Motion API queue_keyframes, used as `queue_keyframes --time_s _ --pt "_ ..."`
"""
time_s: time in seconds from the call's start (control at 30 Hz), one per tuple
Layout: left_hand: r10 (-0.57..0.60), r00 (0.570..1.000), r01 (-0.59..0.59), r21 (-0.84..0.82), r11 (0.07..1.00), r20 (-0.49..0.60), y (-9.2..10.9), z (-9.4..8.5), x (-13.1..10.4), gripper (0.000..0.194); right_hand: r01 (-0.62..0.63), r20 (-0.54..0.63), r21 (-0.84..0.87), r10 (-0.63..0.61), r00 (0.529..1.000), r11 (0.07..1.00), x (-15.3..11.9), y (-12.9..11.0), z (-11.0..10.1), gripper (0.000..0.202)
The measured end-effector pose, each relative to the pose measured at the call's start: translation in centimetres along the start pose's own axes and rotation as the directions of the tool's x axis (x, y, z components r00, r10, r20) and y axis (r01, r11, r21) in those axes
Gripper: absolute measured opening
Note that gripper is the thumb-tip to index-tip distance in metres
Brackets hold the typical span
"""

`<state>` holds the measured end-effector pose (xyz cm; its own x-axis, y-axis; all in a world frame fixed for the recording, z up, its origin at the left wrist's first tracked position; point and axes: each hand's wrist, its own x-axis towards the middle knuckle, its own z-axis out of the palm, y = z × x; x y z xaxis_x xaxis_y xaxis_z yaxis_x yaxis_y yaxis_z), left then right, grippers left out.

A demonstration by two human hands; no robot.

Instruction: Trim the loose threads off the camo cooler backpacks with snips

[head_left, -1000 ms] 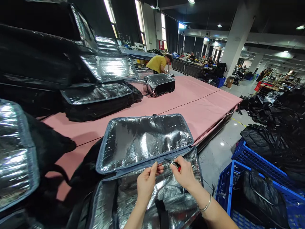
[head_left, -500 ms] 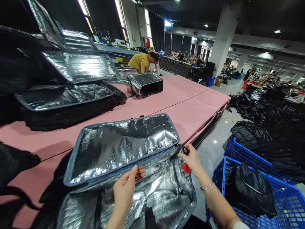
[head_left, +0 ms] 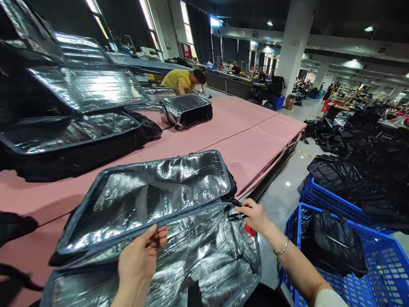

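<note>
An insulated bag with silver foil lining lies opened out in front of me, its lid panel folded back and its foil-lined body nearer. My left hand pinches the dark bound seam between lid and body, thumb on top. Black thread snips are in my right hand, at the right end of that seam. Their two pointed blades face left over the foil. Something red shows just under the right hand; whether it belongs to the snips cannot be made out.
The bag lies at the near side of a pink-covered table. More foil-lined bags are stacked at left. Blue crates with black bags stand on the floor at right. A person in a yellow top bends over the far side.
My left hand has moved left with the seam, and the bag's left side has shifted that way. The snips' blades now show clearly beside my right hand. The view has turned slightly right.
</note>
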<state>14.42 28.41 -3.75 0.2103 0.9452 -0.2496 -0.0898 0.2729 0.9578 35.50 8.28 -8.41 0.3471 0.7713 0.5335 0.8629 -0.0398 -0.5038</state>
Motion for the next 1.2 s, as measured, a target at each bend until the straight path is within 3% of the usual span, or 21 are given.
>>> queue_keyframes --time_s 0.1,0.23,0.33,0.43,0.53,0.63,0.73,0.8,0.87,0.93,1.03,1.2 --pt "-0.113 0.993 0.115 -0.061 0.991 0.039 0.1 0.3 -0.4 0.006 -0.077 0.008 0.042 0.077 0.997 0.996 0.1 -0.3 -0.4 0.048" --pt "-0.162 0.985 0.167 -0.081 0.983 0.063 -0.1 0.9 -0.7 0.008 -0.233 -0.051 0.144 0.242 0.969 0.962 0.0 -1.0 -1.1 0.039" --pt "-0.16 0.986 0.163 -0.064 0.985 0.047 -0.3 1.0 -1.1 0.008 -0.392 -0.064 0.178 0.408 0.911 0.903 -1.6 -1.5 -1.7 0.034" --pt "-0.127 0.992 0.127 -0.047 0.991 -0.015 0.1 0.1 -2.2 0.007 -0.529 0.014 0.21 0.539 0.842 0.822 -4.5 -2.4 -2.3 0.039" --pt "-0.03 0.998 0.03 -0.006 1.0 -0.058 0.8 -2.2 -4.5 0.015 -0.61 0.115 0.289 0.606 0.787 0.738 -7.9 -3.4 -2.7 0.045" --pt "0.089 0.99 -0.079 0.085 0.993 -0.114 1.6 -5.6 -7.8 0.03 -0.619 0.156 0.334 0.606 0.78 0.711 -10.4 -4.2 -3.0 0.047" --pt "0.21 0.937 -0.144 0.237 0.961 -0.279 1.9 -9.6 -11.1 0.041 -0.615 0.174 0.354 0.597 0.783 0.704 -11.3 -4.3 -3.1 0.047" --pt "0.234 0.915 -0.099 0.377 0.921 -0.33 1.6 -12.4 -12.8 0.045 -0.615 0.172 0.374 0.6 0.781 0.694 -11.2 -4.2 -3.1 0.047" --pt "0.169 0.943 0.009 0.528 0.849 -0.288 0.9 -15.0 -14.1 0.053 -0.613 0.175 0.391 0.598 0.782 0.686 -10.8 -4.0 -3.0 0.046" --pt "0.032 0.979 0.111 0.667 0.737 -0.199 -0.2 -16.9 -14.8 0.06 -0.609 0.18 0.401 0.593 0.785 0.684 -10.3 -4.1 -2.9 0.044" --pt "-0.124 0.99 0.132 0.777 0.616 -0.07 -2.2 -18.2 -15.2 0.06 -0.6 0.175 0.418 0.587 0.79 0.683 -10.0 -4.2 -2.9 0.043" --pt "-0.153 0.985 0.063 0.643 0.764 0.085 -3.5 -18.1 -14.6 0.049 -0.6 0.147 0.426 0.603 0.784 0.677 -10.2 -4.1 -3.1 0.043"
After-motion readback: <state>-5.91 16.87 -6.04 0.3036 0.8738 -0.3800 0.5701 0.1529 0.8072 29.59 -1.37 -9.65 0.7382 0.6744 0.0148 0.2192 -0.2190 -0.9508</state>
